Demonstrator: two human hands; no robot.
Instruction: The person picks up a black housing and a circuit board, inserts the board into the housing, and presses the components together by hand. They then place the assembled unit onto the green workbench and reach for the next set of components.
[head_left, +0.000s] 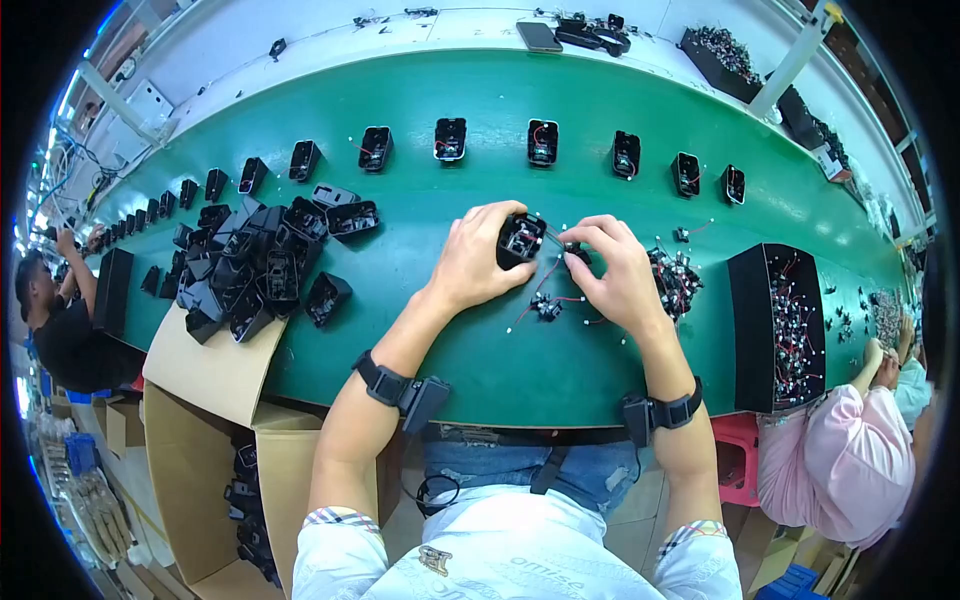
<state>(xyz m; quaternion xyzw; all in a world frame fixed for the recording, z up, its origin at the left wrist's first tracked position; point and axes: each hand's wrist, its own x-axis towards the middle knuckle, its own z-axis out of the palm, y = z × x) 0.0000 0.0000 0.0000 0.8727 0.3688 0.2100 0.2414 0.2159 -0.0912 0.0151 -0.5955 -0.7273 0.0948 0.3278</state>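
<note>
My left hand is wrapped round a black plastic housing, its hollow side facing up with small parts visible inside. Just to its right, my right hand pinches a small black part that seems to have thin wires. The fingers hide much of that part. Below the gap between both hands lies a loose black component with red wires and white plugs. A heap of similar wired components sits right of my right hand. To the left is a large pile of black housings.
Across the green table runs a curved row of housings. A black bin of wired parts stands at right. An open cardboard box abuts the left front edge. Co-workers sit at both ends; a phone lies on the back ledge.
</note>
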